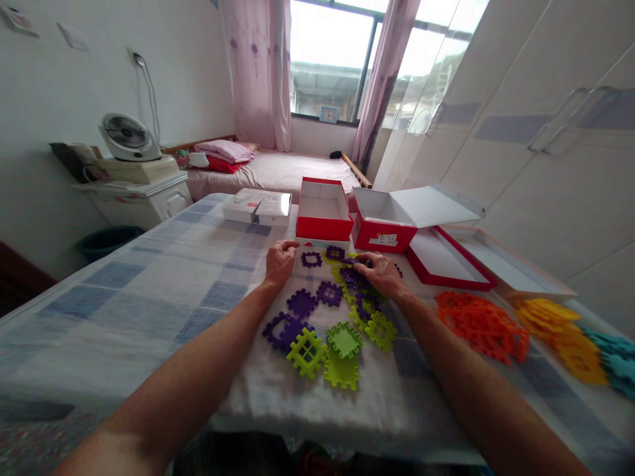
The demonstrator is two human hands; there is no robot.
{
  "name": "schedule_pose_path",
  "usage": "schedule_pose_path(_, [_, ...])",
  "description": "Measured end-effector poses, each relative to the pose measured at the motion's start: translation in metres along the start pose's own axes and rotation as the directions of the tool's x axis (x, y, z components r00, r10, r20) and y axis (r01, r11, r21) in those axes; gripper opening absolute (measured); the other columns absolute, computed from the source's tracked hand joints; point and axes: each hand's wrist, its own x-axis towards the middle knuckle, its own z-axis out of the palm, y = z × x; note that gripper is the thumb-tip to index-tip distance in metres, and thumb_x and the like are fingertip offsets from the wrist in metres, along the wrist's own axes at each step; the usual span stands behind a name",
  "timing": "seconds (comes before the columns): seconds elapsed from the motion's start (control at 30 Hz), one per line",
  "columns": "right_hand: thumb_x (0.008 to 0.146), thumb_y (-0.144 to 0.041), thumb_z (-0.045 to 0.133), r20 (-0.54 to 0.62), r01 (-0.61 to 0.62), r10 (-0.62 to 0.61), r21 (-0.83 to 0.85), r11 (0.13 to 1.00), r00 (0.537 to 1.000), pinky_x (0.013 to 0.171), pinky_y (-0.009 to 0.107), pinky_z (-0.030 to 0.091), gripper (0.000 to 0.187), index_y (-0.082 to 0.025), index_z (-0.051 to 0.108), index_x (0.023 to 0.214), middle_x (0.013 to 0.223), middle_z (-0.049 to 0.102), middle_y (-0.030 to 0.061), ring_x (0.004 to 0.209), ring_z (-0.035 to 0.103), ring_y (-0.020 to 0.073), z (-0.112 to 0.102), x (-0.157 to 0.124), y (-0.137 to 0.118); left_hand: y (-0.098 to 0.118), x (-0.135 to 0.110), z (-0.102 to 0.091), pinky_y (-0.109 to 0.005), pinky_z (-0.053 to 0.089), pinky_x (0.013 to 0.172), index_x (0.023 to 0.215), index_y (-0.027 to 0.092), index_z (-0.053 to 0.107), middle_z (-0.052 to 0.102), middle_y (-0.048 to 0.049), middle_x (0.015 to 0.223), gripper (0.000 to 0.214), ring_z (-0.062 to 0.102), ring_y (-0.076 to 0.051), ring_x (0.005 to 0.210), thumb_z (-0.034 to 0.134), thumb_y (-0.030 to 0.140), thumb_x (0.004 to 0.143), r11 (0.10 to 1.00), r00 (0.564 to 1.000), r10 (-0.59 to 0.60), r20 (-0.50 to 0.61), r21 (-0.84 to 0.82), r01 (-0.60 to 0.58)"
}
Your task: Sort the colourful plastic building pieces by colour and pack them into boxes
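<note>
Purple [301, 303] and lime-green [344, 339] square interlocking tiles lie scattered on the checked tablecloth [163, 284] before me. My left hand [280, 259] rests curled on the cloth at the pile's far left, fingers bent, next to a purple tile [311, 258]. My right hand [380, 271] lies over the far part of the pile, fingers pinched on a purple tile [353, 276]. Just behind both hands stands an open red box [323, 210].
A second red box [384, 228] with its lid up and a flat red lid [449, 261] stand at the back right. Orange [481, 324], yellow [560, 330] and teal [618, 360] tile piles lie at the right. Two white boxes [256, 205] sit behind, a fan [127, 137] on a cabinet to the left.
</note>
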Motion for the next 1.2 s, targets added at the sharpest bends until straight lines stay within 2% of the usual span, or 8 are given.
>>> schedule_pose_path(0.13, [0.083,-0.029,0.051,-0.097,-0.009,0.023,0.139,0.99,0.995,0.086,0.028,0.046,0.025,-0.021,0.069,0.099,0.101,0.07,0.0043,0.093,0.064,0.0172,0.001,-0.005,0.001,0.002,-0.001,0.0,-0.03,0.047,0.082,0.084,0.015,0.072,0.068,-0.0052,0.086,0.03,0.062,-0.019,0.083,0.046,0.02,0.07,1.0,1.0,0.015,0.009,0.012,-0.015])
schedule_pose_path(0.23, [0.084,-0.03,0.05,-0.154,-0.001,0.019,0.116,0.993,0.988,0.087,0.03,0.045,0.027,-0.019,0.068,0.101,0.101,0.07,0.0061,0.094,0.064,0.0186,-0.001,-0.006,0.002,0.003,-0.002,-0.001,-0.03,0.047,0.084,0.083,0.016,0.072,0.068,-0.0057,0.089,0.029,0.062,-0.019,0.084,0.046,0.02,0.071,0.999,0.999,0.031,0.014,0.021,-0.031])
schedule_pose_path(0.4, [0.085,-0.043,0.051,-0.079,0.008,-0.01,-0.029,1.0,0.997,0.093,0.037,0.041,0.039,-0.02,0.064,0.112,0.11,0.067,0.0098,0.104,0.059,0.0237,0.006,-0.005,0.003,0.005,-0.003,0.0,-0.031,0.046,0.086,0.08,0.016,0.071,0.067,-0.0065,0.091,0.027,0.062,-0.02,0.086,0.046,0.019,0.071,0.998,0.998,0.056,0.025,0.04,-0.057])
schedule_pose_path(0.6, [0.081,-0.036,0.056,-0.105,-0.003,0.004,0.008,1.0,0.995,0.093,0.036,0.041,0.03,-0.019,0.068,0.102,0.103,0.065,0.0087,0.103,0.057,0.0226,0.014,-0.003,0.006,0.006,-0.004,0.0,-0.031,0.045,0.087,0.079,0.016,0.071,0.067,-0.006,0.092,0.026,0.062,-0.019,0.086,0.046,0.019,0.072,0.996,0.997,0.072,0.034,0.056,-0.073])
schedule_pose_path(0.8, [0.077,-0.035,0.06,-0.32,0.015,0.042,0.172,0.985,0.947,0.09,0.037,0.044,0.034,-0.016,0.063,0.105,0.104,0.058,0.011,0.099,0.056,0.0239,0.001,-0.006,0.003,0.006,-0.004,0.0,-0.03,0.045,0.086,0.079,0.016,0.071,0.066,-0.0061,0.092,0.026,0.061,-0.019,0.085,0.045,0.018,0.072,0.995,0.996,0.076,0.04,0.068,-0.078])
schedule_pose_path(0.87, [0.077,-0.038,0.06,-0.346,0.063,0.021,0.23,0.971,0.938,0.087,0.038,0.045,0.038,-0.016,0.061,0.108,0.105,0.057,0.0113,0.094,0.058,0.0236,0.001,-0.007,-0.004,0.007,-0.004,0.0,-0.03,0.045,0.086,0.079,0.015,0.071,0.066,-0.0065,0.092,0.027,0.061,-0.019,0.085,0.045,0.018,0.072,0.994,0.996,0.077,0.042,0.072,-0.08])
schedule_pose_path(1.03, [0.078,-0.045,0.061,-0.198,0.244,-0.204,0.203,0.948,0.959,0.094,0.04,0.042,0.056,-0.02,0.049,0.127,0.125,0.051,0.0124,0.113,0.052,0.0264,0.006,-0.014,-0.023,0.008,-0.005,-0.001,-0.031,0.046,0.084,0.084,0.014,0.072,0.066,-0.0084,0.093,0.029,0.062,-0.02,0.085,0.045,0.021,0.074,0.993,0.995,0.08,0.062,0.085,-0.085])
schedule_pose_path(1.2, [0.074,-0.051,0.064,0.055,0.216,-0.212,-0.06,0.975,0.976,0.093,0.044,0.039,0.053,-0.02,0.059,0.117,0.116,0.057,0.0109,0.11,0.05,0.0291,-0.003,-0.024,-0.019,0.009,-0.006,0.001,-0.03,0.048,0.085,0.089,0.014,0.071,0.066,-0.0092,0.1,0.029,0.062,-0.021,0.09,0.047,0.026,0.077,0.984,0.982,0.134,0.136,0.096,-0.148])
